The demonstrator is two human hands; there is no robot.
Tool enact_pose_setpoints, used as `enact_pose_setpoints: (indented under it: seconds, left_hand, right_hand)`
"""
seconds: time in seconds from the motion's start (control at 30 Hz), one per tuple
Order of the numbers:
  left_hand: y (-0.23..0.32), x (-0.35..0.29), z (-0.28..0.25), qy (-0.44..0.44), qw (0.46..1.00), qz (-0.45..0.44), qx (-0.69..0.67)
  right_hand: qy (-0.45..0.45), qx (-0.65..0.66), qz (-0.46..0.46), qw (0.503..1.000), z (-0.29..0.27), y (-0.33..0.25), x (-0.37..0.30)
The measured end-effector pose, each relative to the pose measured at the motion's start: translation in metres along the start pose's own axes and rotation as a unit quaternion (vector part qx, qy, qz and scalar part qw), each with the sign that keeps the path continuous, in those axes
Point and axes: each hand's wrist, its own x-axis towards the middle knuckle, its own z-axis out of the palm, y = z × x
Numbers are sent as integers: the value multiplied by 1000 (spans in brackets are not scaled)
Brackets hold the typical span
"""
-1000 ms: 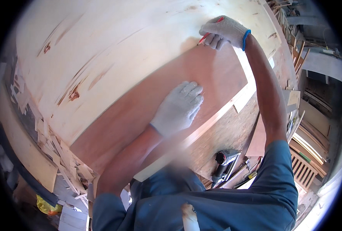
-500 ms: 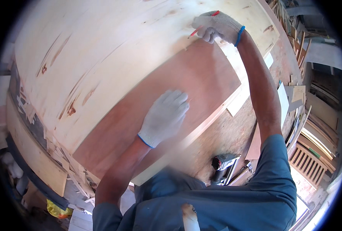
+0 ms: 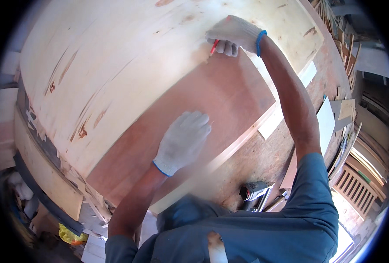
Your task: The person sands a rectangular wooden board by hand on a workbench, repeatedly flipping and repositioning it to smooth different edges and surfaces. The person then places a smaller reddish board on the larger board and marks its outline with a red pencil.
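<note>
My left hand (image 3: 182,141), in a white knit glove with a blue cuff, lies flat on a reddish-brown board (image 3: 234,94), fingers stretched out. That board rests on a larger pale plywood sheet (image 3: 128,52) with dark grain marks. My right hand (image 3: 234,35), gloved alike, is closed around a red pencil (image 3: 214,47). The pencil's tip points down at the board's far edge, near its upper right corner. Whether the tip touches the wood I cannot tell.
A nail gun (image 3: 253,191) lies on the worn worktable (image 3: 264,153) close to my right thigh. White and grey offcuts (image 3: 326,116) are at the right, with a slatted wooden panel (image 3: 355,190) beyond. Wood scraps and a yellow plastic bag (image 3: 71,235) are at the lower left.
My right hand has moved a little left and down along the board's far edge, and the pencil now stands more upright. The left hand stays on the board, slightly lower in view.
</note>
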Motion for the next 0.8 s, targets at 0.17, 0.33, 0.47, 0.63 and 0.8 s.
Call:
enact_pose_setpoints:
  seconds: [0.17,0.33,0.47,0.63,0.8]
  left_hand:
    - [1,2,-1,-3,1000,6,2]
    - [-2,-3,4,6,1000,6,16]
    - [-1,0,3,3,1000,11,6]
    - [-5,0,7,5,1000,23,-10]
    - [-4,-1,4,23,1000,19,-6]
  right_hand:
    - [92,-48,17,994,-55,21,1]
    - [145,-70,-33,986,-84,22,-23]
    - [133,-118,-114,977,-61,28,-8]
    - [166,-209,-157,951,-89,97,22]
    - [188,50,-57,979,7,3,-45]
